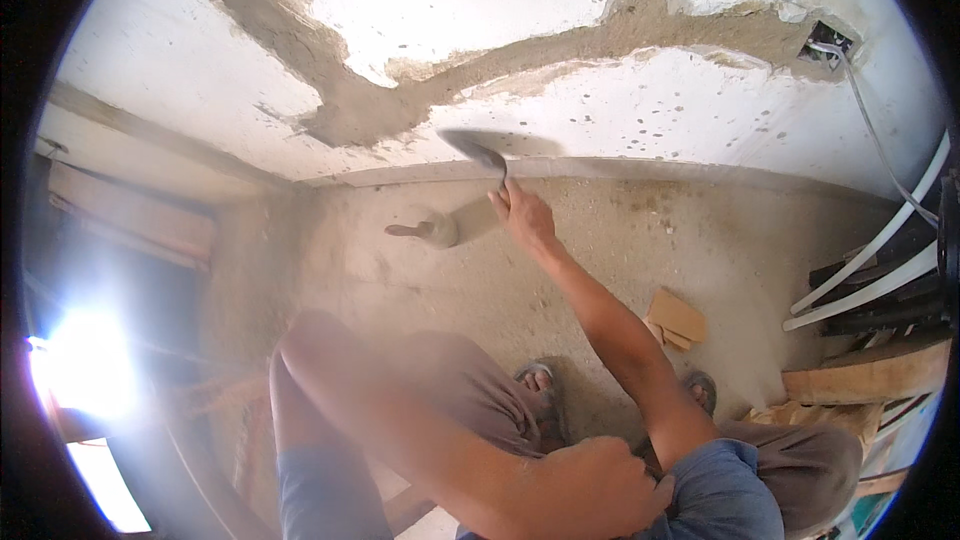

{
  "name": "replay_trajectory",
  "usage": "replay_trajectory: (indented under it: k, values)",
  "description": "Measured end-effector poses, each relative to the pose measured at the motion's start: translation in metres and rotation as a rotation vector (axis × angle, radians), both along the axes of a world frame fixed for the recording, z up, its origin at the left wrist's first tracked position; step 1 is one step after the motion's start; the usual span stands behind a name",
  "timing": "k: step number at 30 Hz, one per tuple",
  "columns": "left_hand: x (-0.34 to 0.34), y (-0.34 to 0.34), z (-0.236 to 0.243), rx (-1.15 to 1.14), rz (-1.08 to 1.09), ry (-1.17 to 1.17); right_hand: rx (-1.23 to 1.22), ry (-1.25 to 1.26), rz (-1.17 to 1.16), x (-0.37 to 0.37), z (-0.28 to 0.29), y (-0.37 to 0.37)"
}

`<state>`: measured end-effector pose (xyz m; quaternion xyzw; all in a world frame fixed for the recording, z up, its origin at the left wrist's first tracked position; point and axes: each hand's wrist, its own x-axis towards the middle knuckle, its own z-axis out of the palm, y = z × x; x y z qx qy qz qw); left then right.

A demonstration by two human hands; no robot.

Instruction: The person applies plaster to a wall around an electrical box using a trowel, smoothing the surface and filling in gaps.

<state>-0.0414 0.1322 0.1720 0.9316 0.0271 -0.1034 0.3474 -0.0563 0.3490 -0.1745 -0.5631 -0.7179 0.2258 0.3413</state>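
My right hand (525, 215) is closed round the handle of a trowel (478, 152), just in front of the wall's foot. The trowel's grey blade points up and left toward the white wall (590, 105), and its shadow falls on the wall beside it. Whether the blade touches the wall I cannot tell. A rough grey-brown mortar band (560, 45) runs across the wall above. My left forearm crosses low over my lap, and my left hand (600, 485) has its fingers curled near my right sleeve. What it holds, if anything, is hidden.
A pale rounded object with a brown handle (430, 230) stands on the dusty floor. Flat tan pieces (677, 318) lie right of my forearm. White pipes (880, 285) and wooden boards (865, 375) crowd the right. A cable (870, 115) hangs from a wall box (828, 42).
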Motion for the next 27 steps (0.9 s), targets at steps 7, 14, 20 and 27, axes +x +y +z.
replay_trajectory:
  k: [7,14,20,27]
  values:
    - [-0.011,-0.002,0.007,-0.113,0.089,0.049,0.091,0.527,-0.234,0.010,0.044,-0.013]
    - [-0.009,-0.001,0.017,-0.031,0.125,0.001,-0.036,0.292,-0.004,-0.012,0.054,-0.013]
    - [-0.002,0.013,-0.013,0.204,0.091,-0.030,-0.411,0.162,0.093,0.032,-0.004,-0.040]
    - [-0.038,0.142,-0.050,-0.424,0.611,-0.096,-0.258,0.600,-0.170,0.102,-0.069,-0.123]
